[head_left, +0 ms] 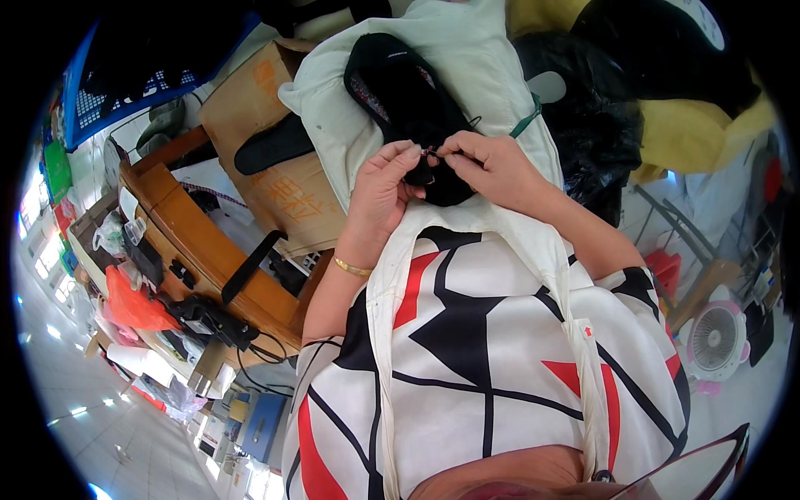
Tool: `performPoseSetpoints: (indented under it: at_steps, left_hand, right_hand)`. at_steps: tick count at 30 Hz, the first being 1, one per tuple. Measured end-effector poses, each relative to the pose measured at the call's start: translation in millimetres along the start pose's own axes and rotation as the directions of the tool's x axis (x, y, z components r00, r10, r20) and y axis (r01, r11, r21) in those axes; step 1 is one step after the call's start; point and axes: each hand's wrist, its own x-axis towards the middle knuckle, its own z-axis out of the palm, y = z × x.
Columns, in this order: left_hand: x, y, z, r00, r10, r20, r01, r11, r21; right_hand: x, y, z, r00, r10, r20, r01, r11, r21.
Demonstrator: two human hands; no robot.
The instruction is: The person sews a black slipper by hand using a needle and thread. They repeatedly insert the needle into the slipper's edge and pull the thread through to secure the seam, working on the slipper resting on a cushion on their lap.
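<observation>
A black fabric shoe (452,98) with a patterned lining lies on the white cloth (321,92) over my lap. At its near end, my left hand (385,182) is closed, thumb and forefinger pinching a small dark piece whose kind I cannot make out. Right beside it, my right hand (493,169) pinches at the same spot, its fingertips almost touching those of the left. Whatever thin thing it holds is too small to name. Just beyond the right hand, a green cord-like piece (527,118) lies along the cloth's edge.
To the left stand a cardboard box (250,108) with a black sole (273,143) on it, and a brown wooden table (196,242) crowded with items. A blue plastic basket (87,112) is at far left. Black plastic bags (583,108) and a pink-white fan (717,333) are on the right.
</observation>
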Motion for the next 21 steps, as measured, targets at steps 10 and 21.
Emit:
performPoseSetpoints:
  at_steps: [10, 21]
  left_hand:
    - [-1.0, -4.7, 3.6, 0.996, 0.002, -0.084, 0.012, 0.986, 0.166]
    - [-0.2, -7.7, 1.2, 0.994, 0.003, -0.106, 0.018, 0.979, 0.202]
  right_hand:
    - [-0.8, -9.3, 0.5, 0.942, 0.309, 0.128, -0.331, 0.916, 0.228]
    - [3.4, -5.2, 13.0, 0.934, 0.349, 0.074, -0.356, 0.918, 0.175]
